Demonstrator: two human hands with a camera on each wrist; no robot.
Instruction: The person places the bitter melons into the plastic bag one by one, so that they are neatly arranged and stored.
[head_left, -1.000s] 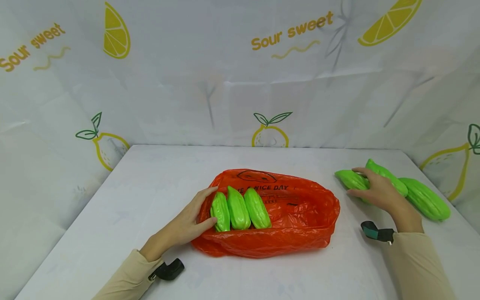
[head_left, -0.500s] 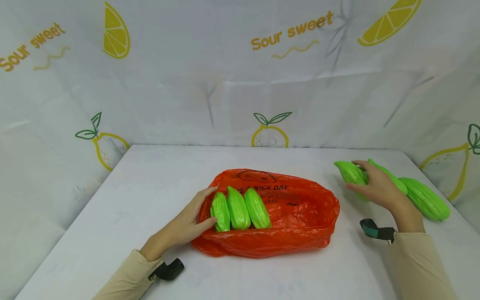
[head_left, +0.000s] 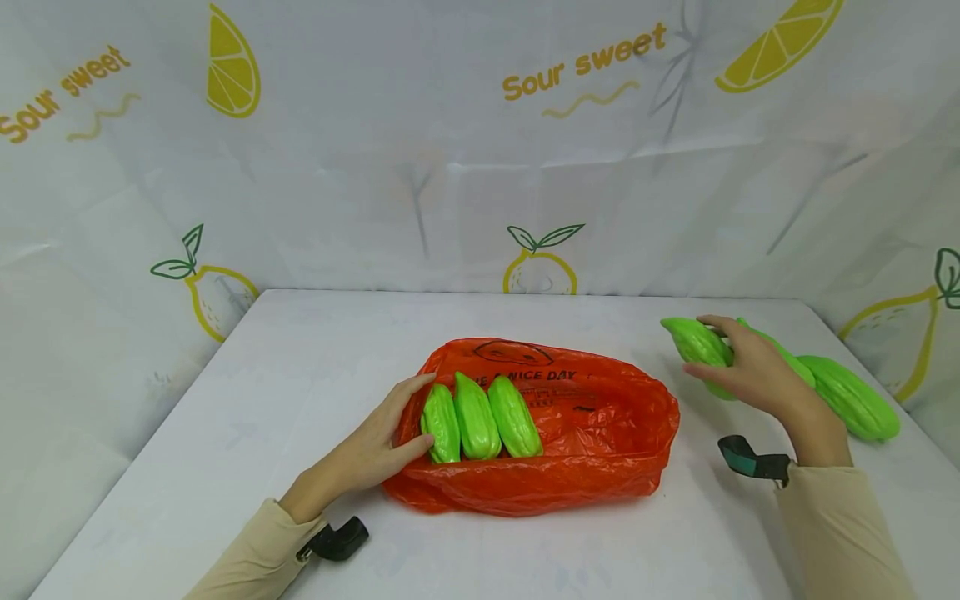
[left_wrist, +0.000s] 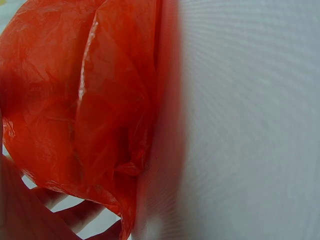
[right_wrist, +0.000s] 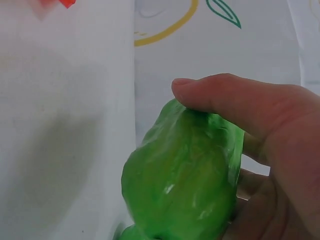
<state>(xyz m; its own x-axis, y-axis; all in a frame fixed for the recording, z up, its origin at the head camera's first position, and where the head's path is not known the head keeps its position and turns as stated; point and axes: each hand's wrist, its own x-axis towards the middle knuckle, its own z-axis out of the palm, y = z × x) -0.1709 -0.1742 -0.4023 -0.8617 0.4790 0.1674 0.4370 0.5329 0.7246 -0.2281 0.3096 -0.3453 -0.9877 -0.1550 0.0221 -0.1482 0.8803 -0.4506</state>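
In the head view, an opened red plastic bag (head_left: 600, 425) lies mid-table. Inside it, three ridged green gourds (head_left: 476, 421) with pointed tips lie side by side at the left end. My left hand (head_left: 367, 442) holds the bag's left end, thumb over the front rim by the nearest gourd; in the left wrist view its fingers (left_wrist: 80, 212) lie against the outside of the plastic. My right hand (head_left: 757, 371) grips another green gourd (right_wrist: 180, 175) between thumb and fingers, lifted above the table, tip pointing up-left.
Two more gourds lie at the right: one (head_left: 787, 362) partly behind my right hand, the other (head_left: 855, 398) farther right. A white curtain (head_left: 360, 167) with lemon prints stands behind the table's back edge. A small black wrist camera (head_left: 750, 458) hangs below each forearm.
My right hand has raised the gourd off the table and shifted it slightly left and away. The left hand, the bag and the gourds in it have kept their places.
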